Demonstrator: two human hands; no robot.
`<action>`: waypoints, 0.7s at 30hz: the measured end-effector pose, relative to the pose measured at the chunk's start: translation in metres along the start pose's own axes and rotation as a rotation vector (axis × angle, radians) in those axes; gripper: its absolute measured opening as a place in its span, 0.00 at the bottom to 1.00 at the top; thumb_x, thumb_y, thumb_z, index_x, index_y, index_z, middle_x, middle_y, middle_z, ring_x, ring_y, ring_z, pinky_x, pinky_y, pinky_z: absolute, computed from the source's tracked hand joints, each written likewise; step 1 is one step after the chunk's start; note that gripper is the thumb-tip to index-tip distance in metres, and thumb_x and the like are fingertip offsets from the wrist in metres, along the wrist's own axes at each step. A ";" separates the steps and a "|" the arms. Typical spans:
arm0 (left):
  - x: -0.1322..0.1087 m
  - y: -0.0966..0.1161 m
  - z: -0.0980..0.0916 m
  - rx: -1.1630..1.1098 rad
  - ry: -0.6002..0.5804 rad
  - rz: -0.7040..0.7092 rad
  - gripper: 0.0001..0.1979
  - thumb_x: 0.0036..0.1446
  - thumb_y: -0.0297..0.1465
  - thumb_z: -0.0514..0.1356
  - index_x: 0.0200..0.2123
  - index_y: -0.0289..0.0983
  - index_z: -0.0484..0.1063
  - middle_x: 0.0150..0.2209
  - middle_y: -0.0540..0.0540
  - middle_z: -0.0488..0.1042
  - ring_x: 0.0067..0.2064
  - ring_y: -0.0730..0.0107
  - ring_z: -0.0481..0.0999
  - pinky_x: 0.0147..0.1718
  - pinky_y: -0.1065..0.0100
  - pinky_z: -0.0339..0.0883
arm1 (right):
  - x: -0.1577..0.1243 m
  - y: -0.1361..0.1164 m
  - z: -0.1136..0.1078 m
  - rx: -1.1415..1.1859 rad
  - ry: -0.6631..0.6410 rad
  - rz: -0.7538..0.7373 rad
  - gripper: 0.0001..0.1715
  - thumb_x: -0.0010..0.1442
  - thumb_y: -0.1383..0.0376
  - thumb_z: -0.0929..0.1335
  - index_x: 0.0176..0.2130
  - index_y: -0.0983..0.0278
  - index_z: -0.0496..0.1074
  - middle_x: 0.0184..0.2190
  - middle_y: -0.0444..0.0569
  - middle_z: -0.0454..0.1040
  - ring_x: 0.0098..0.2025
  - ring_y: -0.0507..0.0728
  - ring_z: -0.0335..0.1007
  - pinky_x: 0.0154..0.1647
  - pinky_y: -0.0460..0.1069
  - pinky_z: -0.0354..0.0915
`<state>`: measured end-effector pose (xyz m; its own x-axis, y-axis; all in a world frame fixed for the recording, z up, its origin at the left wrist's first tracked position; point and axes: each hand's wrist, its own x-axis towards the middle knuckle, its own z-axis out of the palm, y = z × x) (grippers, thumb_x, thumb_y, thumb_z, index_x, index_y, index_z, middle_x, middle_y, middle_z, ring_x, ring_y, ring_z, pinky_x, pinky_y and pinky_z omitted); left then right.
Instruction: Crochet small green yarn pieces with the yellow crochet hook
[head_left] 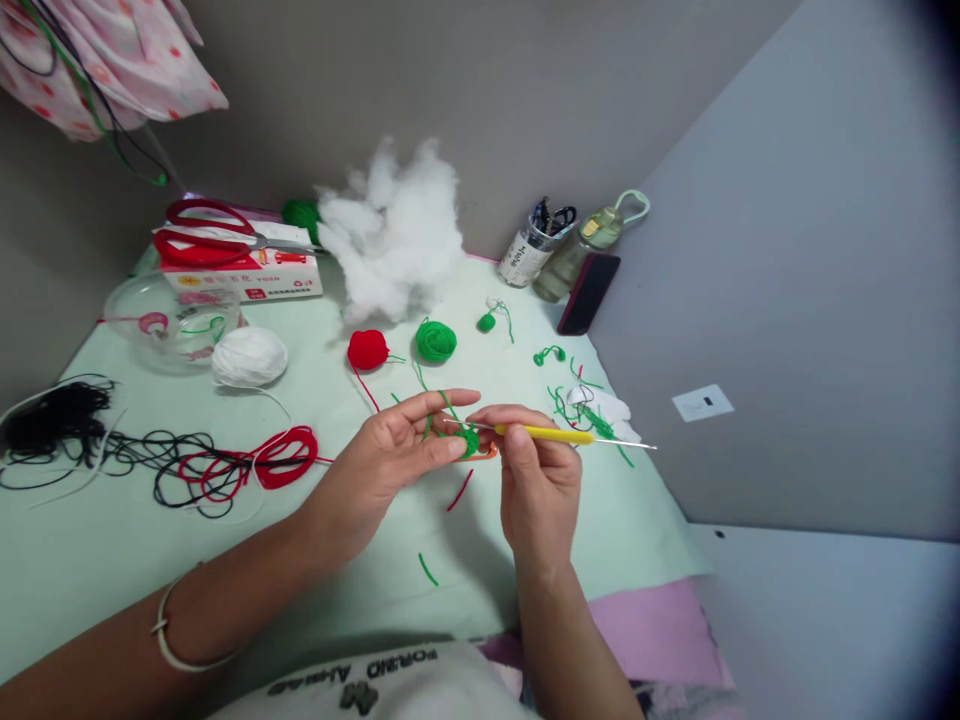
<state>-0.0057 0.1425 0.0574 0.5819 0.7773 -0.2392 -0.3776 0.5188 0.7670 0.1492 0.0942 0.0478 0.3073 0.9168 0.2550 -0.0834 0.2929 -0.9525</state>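
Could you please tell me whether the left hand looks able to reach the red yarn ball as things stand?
Probably yes: the red yarn ball lies just beyond the left hand, with only thin strands between, though that hand holds the green crocheted piece.

Shirt [405, 692] "FORBID AHEAD", box [251, 280] perhaps "YOSN"

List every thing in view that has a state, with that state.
Left hand: pinching green piece
Right hand: gripping yellow hook
Red ball: wound
Front green ball: wound
White ball: wound
Black yarn: loose, tangled
Red yarn: loosely coiled
Scissors: lying on box
Cup: upright, filled
Bottle: upright
Phone: propped up, dark
Stuffing: fluffed up
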 end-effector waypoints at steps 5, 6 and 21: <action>0.000 -0.002 -0.002 0.053 0.017 0.033 0.19 0.58 0.34 0.73 0.53 0.47 0.82 0.41 0.51 0.78 0.44 0.71 0.77 0.48 0.69 0.68 | 0.000 0.002 -0.002 -0.018 0.056 0.002 0.06 0.67 0.62 0.73 0.40 0.56 0.84 0.36 0.45 0.83 0.36 0.51 0.78 0.37 0.47 0.74; 0.000 -0.003 -0.002 0.061 0.029 0.038 0.18 0.58 0.35 0.73 0.53 0.47 0.82 0.41 0.51 0.78 0.44 0.71 0.77 0.47 0.69 0.68 | 0.000 0.002 -0.002 -0.005 0.067 0.006 0.06 0.67 0.62 0.73 0.39 0.56 0.83 0.36 0.44 0.83 0.35 0.51 0.78 0.37 0.47 0.74; -0.004 0.001 -0.002 0.265 0.165 0.115 0.17 0.57 0.35 0.72 0.50 0.46 0.83 0.36 0.52 0.72 0.37 0.72 0.72 0.37 0.70 0.65 | -0.004 -0.007 0.003 -0.199 0.030 -0.223 0.11 0.72 0.67 0.67 0.42 0.57 0.80 0.37 0.45 0.82 0.36 0.53 0.78 0.37 0.49 0.74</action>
<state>-0.0103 0.1407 0.0582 0.4137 0.8837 -0.2189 -0.2205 0.3305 0.9177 0.1459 0.0895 0.0539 0.3248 0.8268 0.4593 0.1762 0.4243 -0.8882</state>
